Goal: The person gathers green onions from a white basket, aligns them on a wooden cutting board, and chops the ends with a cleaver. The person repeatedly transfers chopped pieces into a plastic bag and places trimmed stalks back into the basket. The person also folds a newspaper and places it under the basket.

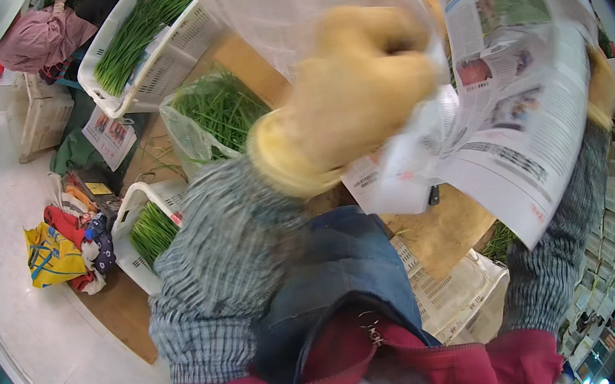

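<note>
Sheets of printed newspaper (515, 101) are raised in front of me, curved and partly blurred by motion. My left hand (361, 93), in a yellow glove, is closed in a fist at the sheets' left part and seems to grip the paper. At the right edge my gloved right hand (601, 88) is closed on the newspaper, its fingers mostly hidden behind it. Beneath the paper lies a wooden board (447, 232), with a small dark handle (434, 195) showing under the paper's lower edge.
A clear plastic bag (180, 127) of green chive-like stalks (216, 107) lies beyond my left forearm. Similar stalks fill a white basket (155, 80) at the far left and another basket (126, 249) nearer. Cloth bags (54, 254) sit left. Another person's pink sleeve (43, 40) shows top left.
</note>
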